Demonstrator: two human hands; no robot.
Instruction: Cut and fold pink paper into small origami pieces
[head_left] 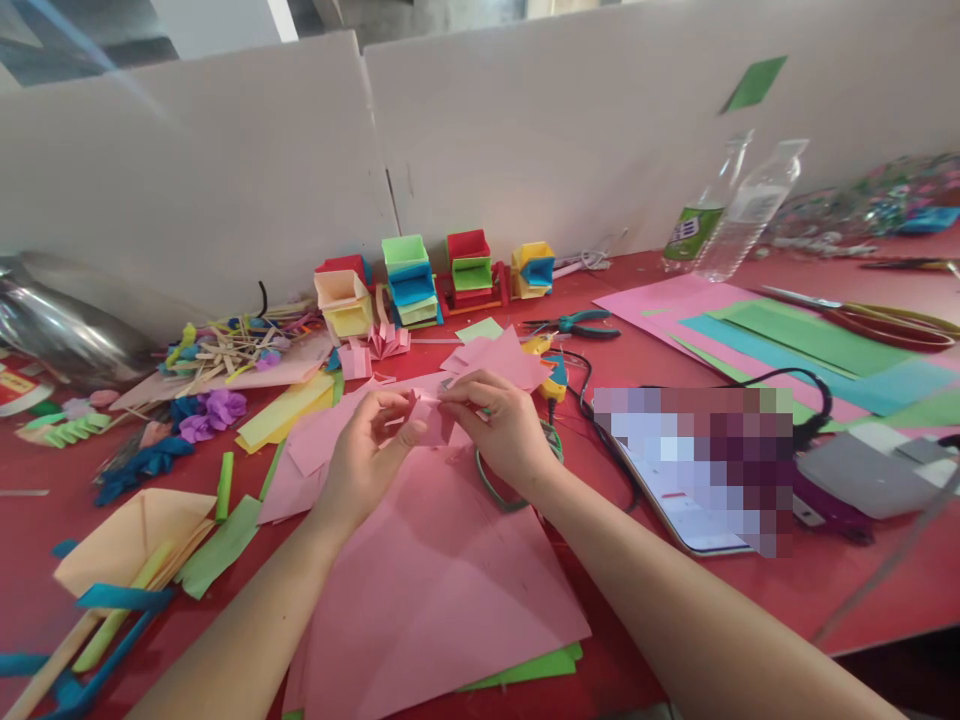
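Pinching a small folded piece of pink paper (431, 424) with 2 bare hands, just over the upper part of some big pink sheets (431, 600). Can't tell if it actually touches them. Left hand (367, 450) has its thumb against the piece's left side, fingers curled around behind, so only a narrow gap there, filled by paper. Right hand (504, 428) has thumb and fingertips closed on the top right edge.

Under the right wrist there's a green loop handle (482, 478), mostly hidden. Just beyond that hand, more pink paper pieces (499, 358) lie loose, with teal-handled pliers (581, 324) a bit further back.

4 clusters of colorful paper boxes (471, 272) stand along the white partition (600, 140). Over on the right: a phone (697, 540) with its screen pixelated, then scissors (889, 325) on colored sheets (795, 335). Left side has a tan paper piece (135, 535) beside a green strip (221, 550), all on the red table (787, 605).
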